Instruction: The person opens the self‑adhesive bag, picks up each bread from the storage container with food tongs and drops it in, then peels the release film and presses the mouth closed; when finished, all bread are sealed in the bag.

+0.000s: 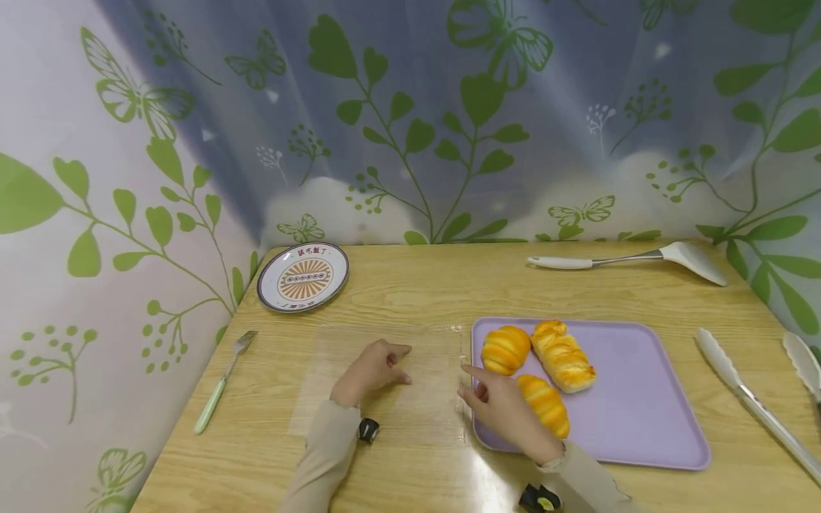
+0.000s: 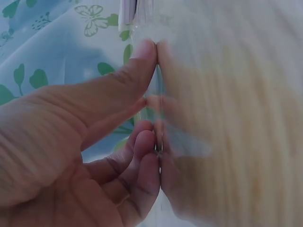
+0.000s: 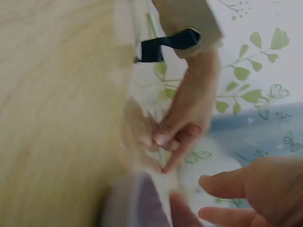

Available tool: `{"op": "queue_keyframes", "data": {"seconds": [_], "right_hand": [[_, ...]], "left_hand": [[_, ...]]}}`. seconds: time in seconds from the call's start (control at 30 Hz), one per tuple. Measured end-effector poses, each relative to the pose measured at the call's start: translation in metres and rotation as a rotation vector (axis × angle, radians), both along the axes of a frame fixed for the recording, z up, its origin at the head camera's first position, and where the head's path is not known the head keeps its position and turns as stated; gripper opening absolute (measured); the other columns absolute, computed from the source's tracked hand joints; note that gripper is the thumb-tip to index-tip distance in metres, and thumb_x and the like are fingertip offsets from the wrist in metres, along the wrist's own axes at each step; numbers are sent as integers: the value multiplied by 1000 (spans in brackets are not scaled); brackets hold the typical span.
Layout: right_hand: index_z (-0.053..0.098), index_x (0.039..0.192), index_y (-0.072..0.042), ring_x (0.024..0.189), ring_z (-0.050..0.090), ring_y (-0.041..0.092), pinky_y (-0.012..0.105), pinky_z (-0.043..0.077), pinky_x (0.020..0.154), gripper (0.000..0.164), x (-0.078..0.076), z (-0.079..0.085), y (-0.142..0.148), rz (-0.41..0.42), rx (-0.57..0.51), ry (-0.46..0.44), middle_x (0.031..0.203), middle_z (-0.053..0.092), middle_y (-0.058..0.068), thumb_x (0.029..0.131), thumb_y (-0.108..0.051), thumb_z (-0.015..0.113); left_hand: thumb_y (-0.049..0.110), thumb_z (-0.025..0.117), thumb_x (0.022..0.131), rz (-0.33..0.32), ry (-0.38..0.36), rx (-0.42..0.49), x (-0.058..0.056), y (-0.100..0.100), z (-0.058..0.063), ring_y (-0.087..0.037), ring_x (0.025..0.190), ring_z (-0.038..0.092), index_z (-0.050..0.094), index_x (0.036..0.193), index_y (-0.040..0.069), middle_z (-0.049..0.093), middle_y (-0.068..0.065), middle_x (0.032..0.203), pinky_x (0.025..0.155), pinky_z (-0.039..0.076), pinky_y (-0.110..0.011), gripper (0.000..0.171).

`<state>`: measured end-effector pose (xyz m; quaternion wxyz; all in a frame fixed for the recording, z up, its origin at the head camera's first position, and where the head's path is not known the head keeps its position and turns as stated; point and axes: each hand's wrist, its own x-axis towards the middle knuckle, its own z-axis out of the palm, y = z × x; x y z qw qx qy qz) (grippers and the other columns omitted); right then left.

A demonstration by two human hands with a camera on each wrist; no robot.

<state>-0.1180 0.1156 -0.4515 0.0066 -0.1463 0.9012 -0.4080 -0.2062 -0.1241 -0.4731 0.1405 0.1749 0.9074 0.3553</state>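
Note:
A clear, flat plastic sheet or cover (image 1: pixel 423 413) lies on the table, left of a purple tray (image 1: pixel 641 399). My left hand (image 1: pixel 372 370) is over it, thumb and index finger apart. In the left wrist view, the left hand's thumb and fingertips (image 2: pixel 144 49) rest on the shiny clear surface, which mirrors them. My right hand (image 1: pixel 503 402) reaches across the tray's left edge, its thumb and index finger spread beside the sheet's right edge, with nothing held between them. Two ridged bread rolls (image 1: pixel 505 350) (image 1: pixel 545 405) and a longer bread loaf (image 1: pixel 564 356) sit on the tray.
A patterned plate (image 1: pixel 304 278) stands at the back left, with a green-handled fork (image 1: pixel 221 388) in front of it. A white-handled spatula (image 1: pixel 616 259) lies at the back right. Metal tongs (image 1: pixel 757 402) lie right of the tray. Patterned curtains (image 1: pixel 410 121) border the table.

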Motion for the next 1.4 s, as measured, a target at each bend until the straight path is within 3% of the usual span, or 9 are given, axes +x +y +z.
{"op": "queue_keyframes", "data": {"seconds": [0.17,0.33,0.47,0.57,0.67,0.87,1.03,1.2,1.4], "right_hand": [[62,124,6,48,35,2,18,33,45,38,-3,-11,-11,-7,47,-20,55,44,-5,89,-7,68],[66,120,5,62,45,14,27,41,53,38,-2,-20,-16,-40,137,-9,63,50,3,84,-5,70],[66,119,6,68,44,17,29,40,54,39,0,-23,-18,-66,143,-27,70,51,8,83,-7,72],[66,118,7,63,40,14,24,35,50,37,0,-24,-18,-62,99,-60,65,47,4,84,-6,72],[66,119,6,54,36,10,19,31,45,35,-1,-25,-17,-61,59,-85,59,42,0,86,-4,70],[64,123,4,48,28,5,20,28,44,37,-6,-27,-14,-68,62,-74,52,31,-7,87,-5,68],[67,117,6,43,24,2,17,25,40,33,-10,-26,-13,-65,34,-65,49,30,-9,86,-5,70],[69,115,5,46,31,2,18,29,42,32,-10,-27,-13,-66,27,-58,52,38,-7,85,-5,71],[70,115,0,51,37,3,20,34,48,32,-10,-29,-10,-55,48,-28,55,46,-4,84,-6,72]], "left_hand": [[13,81,78,-14,-9,-29,1,0,1,-14,73,36,61,129,0,41,0,76,64,33,-21,57],[13,81,78,2,6,-90,9,-2,5,-17,86,42,57,134,1,48,-7,95,76,42,-29,62],[16,80,78,87,5,-123,17,-4,7,-21,92,45,58,133,2,51,-12,106,83,44,-36,60],[24,80,79,158,6,-178,21,-5,7,-24,92,45,60,132,6,52,-14,106,78,42,-36,59],[28,78,79,186,6,-197,24,-6,5,-25,92,47,62,131,11,53,-15,104,74,41,-36,57],[20,79,78,169,31,-86,20,-12,-4,-24,91,48,70,118,11,54,-11,100,72,41,-32,43],[10,77,81,166,34,21,15,-17,-8,-16,79,47,75,105,7,54,-8,90,68,43,-25,24],[10,77,81,156,106,37,14,-21,-8,-12,73,50,79,92,6,57,-7,83,65,45,-21,11],[14,75,85,151,120,24,13,-23,-10,-9,74,50,79,90,7,62,-5,81,67,44,-21,9]]}}
